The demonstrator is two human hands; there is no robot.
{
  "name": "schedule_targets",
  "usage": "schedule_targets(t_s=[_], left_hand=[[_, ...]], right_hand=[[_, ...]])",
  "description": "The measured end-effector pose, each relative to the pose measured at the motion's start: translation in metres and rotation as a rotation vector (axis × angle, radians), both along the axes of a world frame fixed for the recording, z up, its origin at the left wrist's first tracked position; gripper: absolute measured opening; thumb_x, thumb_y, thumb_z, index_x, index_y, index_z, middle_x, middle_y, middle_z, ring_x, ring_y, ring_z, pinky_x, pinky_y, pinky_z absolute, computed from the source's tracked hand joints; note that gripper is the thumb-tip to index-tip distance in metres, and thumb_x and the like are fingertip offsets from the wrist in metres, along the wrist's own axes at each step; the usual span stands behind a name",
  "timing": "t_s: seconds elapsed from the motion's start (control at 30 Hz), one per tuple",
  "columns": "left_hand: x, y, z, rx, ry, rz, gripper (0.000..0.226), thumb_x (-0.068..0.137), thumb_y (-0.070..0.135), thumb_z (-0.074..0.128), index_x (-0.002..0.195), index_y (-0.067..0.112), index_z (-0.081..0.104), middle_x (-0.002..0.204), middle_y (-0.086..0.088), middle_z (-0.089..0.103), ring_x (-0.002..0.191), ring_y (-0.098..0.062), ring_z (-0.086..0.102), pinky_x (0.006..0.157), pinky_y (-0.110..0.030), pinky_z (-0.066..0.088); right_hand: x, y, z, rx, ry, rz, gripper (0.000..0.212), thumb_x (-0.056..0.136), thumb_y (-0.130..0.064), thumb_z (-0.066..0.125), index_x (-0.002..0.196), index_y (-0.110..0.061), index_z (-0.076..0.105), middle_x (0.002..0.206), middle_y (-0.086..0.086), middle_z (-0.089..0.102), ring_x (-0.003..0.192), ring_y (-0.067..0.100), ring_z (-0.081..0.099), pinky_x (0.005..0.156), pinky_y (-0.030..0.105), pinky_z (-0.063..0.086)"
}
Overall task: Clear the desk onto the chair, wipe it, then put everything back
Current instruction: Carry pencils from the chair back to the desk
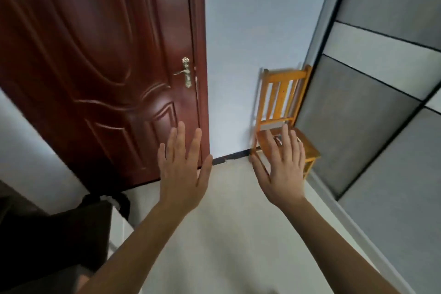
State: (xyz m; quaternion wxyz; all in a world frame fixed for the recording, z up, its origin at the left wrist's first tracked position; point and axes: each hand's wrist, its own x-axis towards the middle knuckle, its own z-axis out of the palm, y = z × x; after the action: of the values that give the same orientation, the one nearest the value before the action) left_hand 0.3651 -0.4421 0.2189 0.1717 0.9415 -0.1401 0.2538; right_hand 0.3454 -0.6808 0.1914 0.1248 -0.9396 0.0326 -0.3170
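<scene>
While both arms are stretched forward from the bottom edge, the left hand [182,172] is held flat with its back to the camera, fingers spread and nothing gripped, seen in front of the lower corner of a dark red door [100,55]. At about three o'clock from it, the right hand [282,169] is likewise splayed and empty, its fingers overlapping the seat of the wooden chair [281,93] in the view; whether the seat is touched cannot be told. That orange-yellow chair is stood upright at roughly one o'clock from the frame's centre, in the corner between a pale blue wall [257,19] and grey panelled sliding doors [381,126], its slatted back set toward the wall. Something small appears to lie on the seat behind the fingers, too blurred to be named. A brass handle [186,73] is seen on the door at eleven o'clock from the left hand. Pale floor [236,222] is spread beneath the arms, and dark furniture [47,234] is glimpsed at eight o'clock.
</scene>
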Motion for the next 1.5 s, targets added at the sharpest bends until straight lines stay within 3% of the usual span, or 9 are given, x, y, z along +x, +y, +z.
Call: schedule_targets(t_s=[0.3,0.47,0.6,0.77,0.93,1.13,1.23,1.33,1.5], left_hand=[[0.083,-0.264,-0.014,0.031,0.093,-0.196,0.061,0.102,0.049,0.028,0.157,0.023,0.022,0.166,-0.011,0.006,0.153,-0.030,0.007,0.118,-0.059,0.019],[0.129,-0.346,-0.015,0.029,0.125,-0.221,0.063,0.101,0.047,0.036,0.156,0.020,0.025,0.165,-0.012,0.008,0.153,-0.031,0.007,0.115,-0.063,0.022],[0.177,-0.378,-0.020,0.037,0.188,-0.179,0.070,0.098,0.059,0.018,0.157,0.022,0.021,0.166,-0.010,0.002,0.153,-0.029,0.003,0.118,-0.060,0.017],[0.255,-0.408,-0.041,0.013,0.238,-0.148,0.074,0.094,0.063,0.012,0.158,0.026,0.016,0.166,-0.007,-0.002,0.153,-0.027,0.000,0.119,-0.059,0.015],[0.358,-0.440,-0.067,-0.032,0.276,-0.170,0.067,0.097,0.058,0.025,0.157,0.028,0.018,0.166,-0.003,0.002,0.153,-0.025,0.004,0.119,-0.059,0.016],[0.489,-0.486,-0.072,-0.012,0.299,-0.185,0.068,0.096,0.056,0.036,0.155,0.024,0.027,0.164,-0.007,0.015,0.151,-0.031,0.018,0.117,-0.061,0.023],[0.535,-0.512,-0.077,0.012,0.319,-0.186,0.067,0.097,0.056,0.036,0.156,0.026,0.024,0.165,-0.006,0.013,0.151,-0.030,0.017,0.118,-0.058,0.021],[0.569,-0.537,-0.091,0.014,0.363,-0.170,0.065,0.100,0.056,0.036,0.157,0.029,0.018,0.166,-0.002,0.006,0.152,-0.028,0.012,0.120,-0.055,0.019],[0.598,-0.563,-0.127,0.033,0.462,-0.074,0.064,0.098,0.057,0.026,0.155,0.027,0.025,0.166,-0.004,0.012,0.152,-0.029,0.014,0.118,-0.057,0.023]], right_hand=[[0.032,-0.256,-0.023,0.079,0.090,-0.171,0.067,0.100,-0.058,0.036,0.157,-0.024,0.027,0.167,0.009,0.010,0.155,0.030,0.006,0.123,0.055,0.013],[0.078,-0.347,-0.013,0.095,0.146,-0.181,0.069,0.099,-0.059,0.036,0.158,-0.026,0.025,0.167,0.012,0.012,0.154,0.033,0.007,0.122,0.056,0.015],[0.128,-0.382,-0.017,0.110,0.215,-0.172,0.071,0.098,-0.065,0.027,0.159,-0.029,0.017,0.168,0.010,0.008,0.155,0.031,0.003,0.124,0.055,0.012],[0.198,-0.408,-0.040,0.125,0.266,-0.167,0.075,0.096,-0.072,0.015,0.159,-0.032,0.012,0.169,0.007,0.004,0.155,0.029,0.000,0.124,0.052,0.007],[0.295,-0.447,-0.057,0.073,0.310,-0.210,0.073,0.097,-0.073,0.022,0.158,-0.039,0.000,0.169,0.001,-0.003,0.154,0.023,-0.010,0.120,0.046,-0.004],[0.420,-0.490,-0.051,0.057,0.324,-0.227,0.073,0.096,-0.075,0.017,0.157,-0.041,-0.005,0.168,0.002,0.000,0.155,0.025,-0.002,0.121,0.048,0.007],[0.462,-0.507,-0.057,0.093,0.352,-0.232,0.073,0.095,-0.076,0.013,0.156,-0.043,-0.010,0.168,0.000,-0.005,0.155,0.024,-0.006,0.121,0.048,0.005],[0.498,-0.522,-0.072,0.126,0.406,-0.211,0.072,0.097,-0.073,0.020,0.157,-0.040,-0.003,0.169,-0.001,-0.005,0.155,0.023,-0.007,0.119,0.045,0.003],[0.562,-0.552,-0.108,0.178,0.482,-0.085,0.069,0.100,-0.060,0.042,0.156,-0.034,0.011,0.167,0.008,0.013,0.154,0.031,0.011,0.117,0.049,0.015]])
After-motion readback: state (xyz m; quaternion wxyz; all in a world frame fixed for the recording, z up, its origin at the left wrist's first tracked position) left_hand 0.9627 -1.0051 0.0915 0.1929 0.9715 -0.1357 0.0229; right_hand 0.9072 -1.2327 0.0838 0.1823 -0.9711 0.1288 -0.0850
